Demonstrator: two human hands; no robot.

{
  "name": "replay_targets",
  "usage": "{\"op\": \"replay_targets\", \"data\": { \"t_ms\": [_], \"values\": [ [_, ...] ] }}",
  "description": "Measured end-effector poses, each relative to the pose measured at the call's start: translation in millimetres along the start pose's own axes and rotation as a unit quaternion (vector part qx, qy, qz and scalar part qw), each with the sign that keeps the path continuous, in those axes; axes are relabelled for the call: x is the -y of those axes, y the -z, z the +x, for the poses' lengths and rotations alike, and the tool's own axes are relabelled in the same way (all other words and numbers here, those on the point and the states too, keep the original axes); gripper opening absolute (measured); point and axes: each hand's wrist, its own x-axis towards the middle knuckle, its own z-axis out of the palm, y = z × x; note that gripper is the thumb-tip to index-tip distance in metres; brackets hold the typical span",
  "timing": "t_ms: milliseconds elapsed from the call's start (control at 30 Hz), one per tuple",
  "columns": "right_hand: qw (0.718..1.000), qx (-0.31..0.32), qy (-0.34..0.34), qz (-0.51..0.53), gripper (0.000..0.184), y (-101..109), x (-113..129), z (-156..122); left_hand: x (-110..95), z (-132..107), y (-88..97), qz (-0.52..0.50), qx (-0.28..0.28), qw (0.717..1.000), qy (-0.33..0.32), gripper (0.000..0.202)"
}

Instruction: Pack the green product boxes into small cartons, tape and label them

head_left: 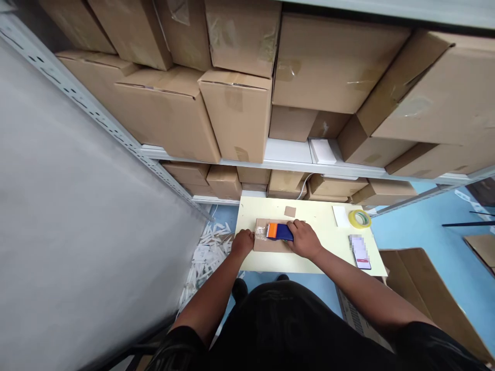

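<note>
A small flat cardboard box (278,246) lies on the pale yellow table, with shiny clear tape (260,232) across its left part. My right hand (305,239) is closed around the dark blue end of a blue-and-orange tape dispenser (284,232), held over the top of the box. The orange end points left, toward the tape. At the left end of the box, my left hand (243,242) is closed against the edge, its fingertips partly hidden.
On the table (309,265) are a cardboard scrap (290,211), a yellow tape roll (359,219), a white card (340,216) and a phone (360,252). Shelves of cartons (235,113) rise behind. White scraps (204,257) litter the floor at left; flattened cardboard (429,293) stands at right.
</note>
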Motion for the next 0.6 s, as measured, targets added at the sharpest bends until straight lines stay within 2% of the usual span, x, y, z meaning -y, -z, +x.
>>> {"op": "replay_targets", "data": {
  "t_ms": [33,167,233,333,400,500,600],
  "values": [
    [1.000,0.000,-0.001,0.003,0.044,0,0,0,0,-1,3.4,0.013,-0.018,1.000,-0.011,0.023],
    [1.000,0.006,-0.007,0.016,0.048,1,0,1,6,-3,11.9,0.040,-0.095,0.994,-0.031,0.052],
    [1.000,0.009,-0.011,0.020,0.048,1,0,1,8,-6,12.6,0.018,-0.119,0.991,-0.059,0.050],
    [1.000,0.014,-0.014,0.023,0.049,0,-2,2,9,-16,7.7,-0.003,-0.118,0.972,-0.203,0.054],
    [0.999,0.021,-0.014,0.024,0.049,1,-2,4,6,-25,1.5,0.022,-0.083,0.956,-0.281,0.073],
    [0.999,0.032,-0.012,0.027,0.050,3,-1,9,-1,-35,-6.8,0.091,-0.071,0.952,-0.282,0.104],
    [0.998,0.044,-0.004,0.036,0.053,5,1,13,-8,-38,-9.3,0.152,-0.092,0.946,-0.269,0.106]
  ]
}}
